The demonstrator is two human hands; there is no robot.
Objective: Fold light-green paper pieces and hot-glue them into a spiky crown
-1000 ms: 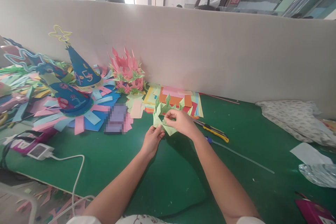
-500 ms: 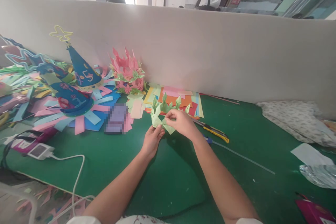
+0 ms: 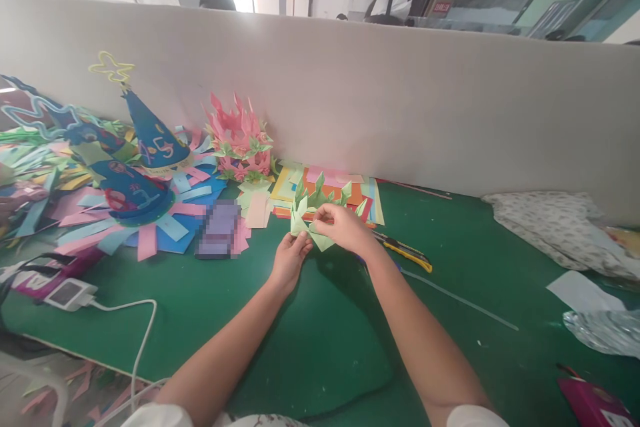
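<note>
A light-green folded paper crown (image 3: 299,219) with pointed tips is held up between my two hands over the green table. My left hand (image 3: 291,258) pinches its lower left edge, fingers closed. From the right, my right hand (image 3: 341,225) has thumb and forefinger pressed together at a folded piece on the crown's near side. Part of the crown's right side is hidden behind my right hand. Just behind the crown lies a stack of coloured paper sheets (image 3: 283,192).
Right of the crown lies a yellow utility knife (image 3: 407,253), with a glue stick (image 3: 460,299) near it. A phone (image 3: 218,230), pink paper crowns (image 3: 240,140) and blue cone hats (image 3: 153,133) stand or lie left. A pale partition (image 3: 400,100) runs behind the table. A patterned cloth (image 3: 545,227) lies right.
The view has shifted slightly. My right fingers stay pinched at the crown's near side, and the folded piece there sits at a slightly different angle. Both hands keep their hold.
</note>
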